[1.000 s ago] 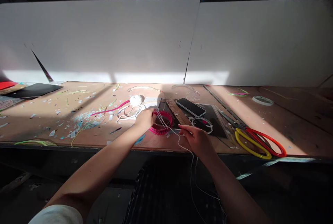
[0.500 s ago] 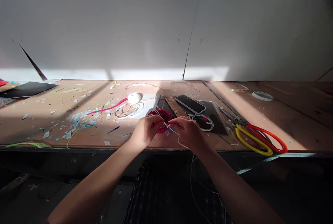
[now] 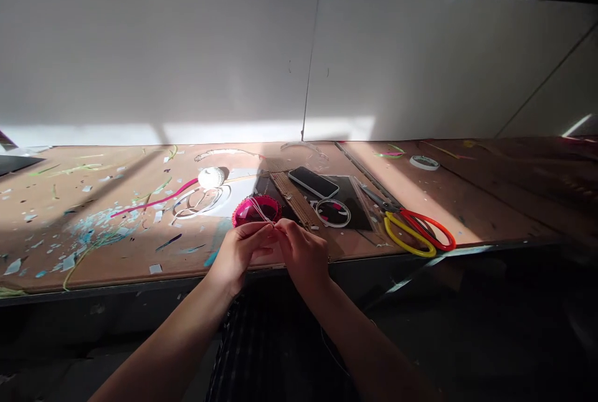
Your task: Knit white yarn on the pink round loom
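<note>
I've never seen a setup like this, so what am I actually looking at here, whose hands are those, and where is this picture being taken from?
There's no machine here. These are a person's own bare hands, seen from one camera worn on their head, looking forward and down. The left hand and right hand pinch a strand of white yarn between their fingertips, just in front of a pink round knitting loom lying on a wooden workbench. Also on the bench are a ball of white yarn, a smartphone and scissors with yellow and red handles.
</note>
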`<state>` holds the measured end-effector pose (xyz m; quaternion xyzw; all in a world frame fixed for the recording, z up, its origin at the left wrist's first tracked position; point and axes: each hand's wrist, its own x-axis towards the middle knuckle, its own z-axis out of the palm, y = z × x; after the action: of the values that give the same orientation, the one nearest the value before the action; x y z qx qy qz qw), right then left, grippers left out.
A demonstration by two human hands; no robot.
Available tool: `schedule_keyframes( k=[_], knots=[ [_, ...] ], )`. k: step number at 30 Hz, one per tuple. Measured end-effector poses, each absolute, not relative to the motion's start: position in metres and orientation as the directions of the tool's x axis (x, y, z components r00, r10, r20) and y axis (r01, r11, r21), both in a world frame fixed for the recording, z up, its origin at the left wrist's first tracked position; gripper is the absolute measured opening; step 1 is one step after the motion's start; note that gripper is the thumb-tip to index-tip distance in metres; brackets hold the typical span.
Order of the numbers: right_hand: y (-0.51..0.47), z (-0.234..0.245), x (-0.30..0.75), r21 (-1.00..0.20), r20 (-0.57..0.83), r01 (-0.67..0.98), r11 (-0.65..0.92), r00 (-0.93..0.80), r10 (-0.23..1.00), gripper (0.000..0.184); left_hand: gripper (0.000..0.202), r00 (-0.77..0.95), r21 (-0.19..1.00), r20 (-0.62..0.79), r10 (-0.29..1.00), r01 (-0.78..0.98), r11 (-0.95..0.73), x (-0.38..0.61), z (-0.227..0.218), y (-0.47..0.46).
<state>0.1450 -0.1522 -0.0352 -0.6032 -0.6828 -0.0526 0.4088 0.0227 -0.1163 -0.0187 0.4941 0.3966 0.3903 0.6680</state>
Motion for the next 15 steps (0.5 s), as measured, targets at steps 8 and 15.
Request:
schedule_keyframes(
  k=[8,15],
  knots=[
    [-0.158,-0.041,0.146,-0.288,0.67,0.91,0.3,-0.032,0.741,0.023,0.037,0.381,0.934,-0.19,0.905,-0.215,0.286,0.027,-0.024,-0.12],
    [-0.167,-0.046,0.144,-0.249,0.744,0.905,0.345,-0.049,0.666,0.02,0.03,0.27,0.967,-0.152,0.951,-0.159,0.2,0.027,-0.024,-0.126]
  ],
)
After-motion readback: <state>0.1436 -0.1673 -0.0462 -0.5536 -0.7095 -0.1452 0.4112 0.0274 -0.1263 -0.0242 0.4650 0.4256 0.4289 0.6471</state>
